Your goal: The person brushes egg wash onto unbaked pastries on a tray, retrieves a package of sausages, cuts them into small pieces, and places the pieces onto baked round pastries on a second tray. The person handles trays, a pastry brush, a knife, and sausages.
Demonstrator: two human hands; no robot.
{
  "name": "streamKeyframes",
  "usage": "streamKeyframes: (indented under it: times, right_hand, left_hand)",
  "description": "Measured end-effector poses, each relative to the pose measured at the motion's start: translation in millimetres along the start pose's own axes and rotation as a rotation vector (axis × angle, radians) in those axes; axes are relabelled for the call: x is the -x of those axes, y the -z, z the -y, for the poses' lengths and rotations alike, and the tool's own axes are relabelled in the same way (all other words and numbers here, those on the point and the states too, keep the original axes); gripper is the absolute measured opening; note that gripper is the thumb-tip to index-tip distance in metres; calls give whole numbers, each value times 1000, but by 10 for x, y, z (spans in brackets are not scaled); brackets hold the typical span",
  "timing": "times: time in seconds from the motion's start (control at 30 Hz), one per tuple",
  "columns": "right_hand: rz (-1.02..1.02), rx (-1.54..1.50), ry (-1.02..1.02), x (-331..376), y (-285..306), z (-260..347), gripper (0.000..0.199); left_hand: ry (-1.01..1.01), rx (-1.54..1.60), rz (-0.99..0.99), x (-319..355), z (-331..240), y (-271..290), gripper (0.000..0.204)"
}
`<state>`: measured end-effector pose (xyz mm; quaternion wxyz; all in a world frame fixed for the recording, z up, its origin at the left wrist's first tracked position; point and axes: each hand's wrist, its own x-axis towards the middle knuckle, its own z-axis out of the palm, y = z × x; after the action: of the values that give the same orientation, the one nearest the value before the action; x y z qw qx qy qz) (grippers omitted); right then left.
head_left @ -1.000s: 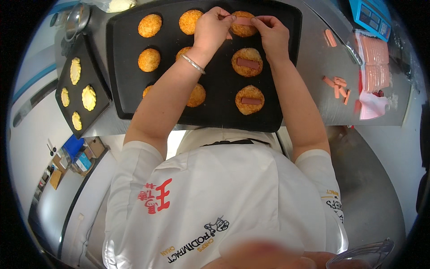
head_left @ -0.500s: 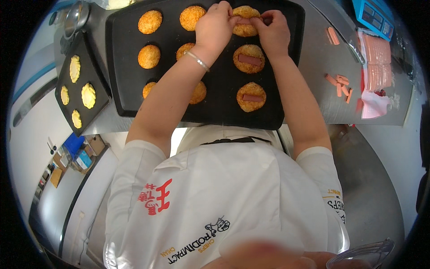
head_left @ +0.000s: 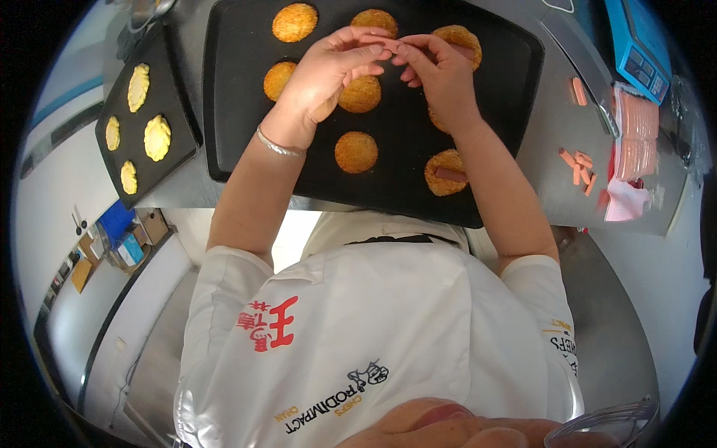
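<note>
Both my hands meet over a large black baking tray (head_left: 246,142). My left hand (head_left: 328,71) pinches the left end of a pink sausage strip (head_left: 388,45), and my right hand (head_left: 447,78) pinches its right end. Below the strip, round crumb-coated buns (head_left: 360,94) stand in rows. In the right column, a sausage strip lies on the near bun (head_left: 441,187), and another on the far bun (head_left: 457,35), partly behind my right hand. Between these two, a bun is mostly hidden by the hand and forearm.
Left of the tray, a smaller dark tray (head_left: 173,97) carries several yellow dough pieces. On the metal table to the right lie cut sausage strips (head_left: 578,173), a long knife (head_left: 579,63) and an opened pack of sausages (head_left: 635,123). A blue scale (head_left: 631,37) stands behind them.
Both hands have left the far right bun, where a sausage strip now shows, and moved left with a strip between them. The whole view has shifted, with the tray turned slightly.
</note>
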<state>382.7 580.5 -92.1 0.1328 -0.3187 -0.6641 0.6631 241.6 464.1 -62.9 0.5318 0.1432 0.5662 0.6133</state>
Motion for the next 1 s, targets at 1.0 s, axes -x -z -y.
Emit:
streamKeyframes:
  times: [1.0]
  right_hand:
    - [-358,710,523,-592,-268,-352,21]
  left_hand:
    - [-394,-1102,-553,-551,289,244,17]
